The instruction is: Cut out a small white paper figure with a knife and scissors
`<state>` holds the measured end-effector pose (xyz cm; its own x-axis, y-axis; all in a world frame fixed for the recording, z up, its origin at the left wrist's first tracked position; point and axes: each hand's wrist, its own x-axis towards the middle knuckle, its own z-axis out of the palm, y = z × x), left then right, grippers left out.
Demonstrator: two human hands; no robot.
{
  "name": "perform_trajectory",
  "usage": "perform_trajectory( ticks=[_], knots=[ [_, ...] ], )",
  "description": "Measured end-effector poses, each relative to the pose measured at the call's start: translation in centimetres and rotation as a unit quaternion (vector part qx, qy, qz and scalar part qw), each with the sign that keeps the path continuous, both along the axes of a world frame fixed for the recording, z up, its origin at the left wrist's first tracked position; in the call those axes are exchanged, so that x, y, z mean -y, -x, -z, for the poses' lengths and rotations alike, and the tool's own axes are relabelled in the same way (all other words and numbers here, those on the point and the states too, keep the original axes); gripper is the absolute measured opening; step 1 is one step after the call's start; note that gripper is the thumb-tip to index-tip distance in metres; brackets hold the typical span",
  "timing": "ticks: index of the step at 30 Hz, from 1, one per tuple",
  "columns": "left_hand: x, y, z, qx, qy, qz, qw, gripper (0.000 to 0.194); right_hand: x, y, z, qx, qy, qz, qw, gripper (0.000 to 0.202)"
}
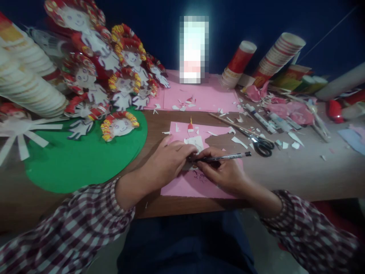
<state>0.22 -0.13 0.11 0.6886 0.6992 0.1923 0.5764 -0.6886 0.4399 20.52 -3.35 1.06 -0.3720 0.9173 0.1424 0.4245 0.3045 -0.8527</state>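
My right hand (221, 167) is closed around a black and clear pen (230, 156), its tip end pointing left toward my left hand. Curled over a small white paper piece (194, 144), my left hand (169, 158) has its fingers pressed close together, and the fingertips hide part of the paper. Both hands nearly touch above a pink paper sheet (182, 186) that bears a few dark pen marks. Just above the white piece lies a small red and yellow scrap (190, 125).
Black-handled scissors (264, 146) and a thin stick (228, 122) lie right of the hands, among paper scraps and markers (261, 118). Paper-cup stacks (278, 57) stand behind. On the left are a green sheet (71, 163) and paper figures with red and yellow rings (121, 125). A bright pixelated patch is at the back.
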Motion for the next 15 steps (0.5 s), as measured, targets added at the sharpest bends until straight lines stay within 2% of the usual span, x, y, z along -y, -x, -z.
perform_trajectory(
  ticks=[5,15],
  knots=[
    [-0.03,0.04,0.01,-0.002,0.000,0.001,1.000,0.029,0.09,0.17,-0.39,0.017,0.006,0.020,1.000,0.009],
    [0.02,-0.04,-0.14,-0.007,0.006,-0.001,1.000,0.026,-0.10,0.00,-0.04,0.004,-0.007,-0.007,1.000,0.010]
  ],
)
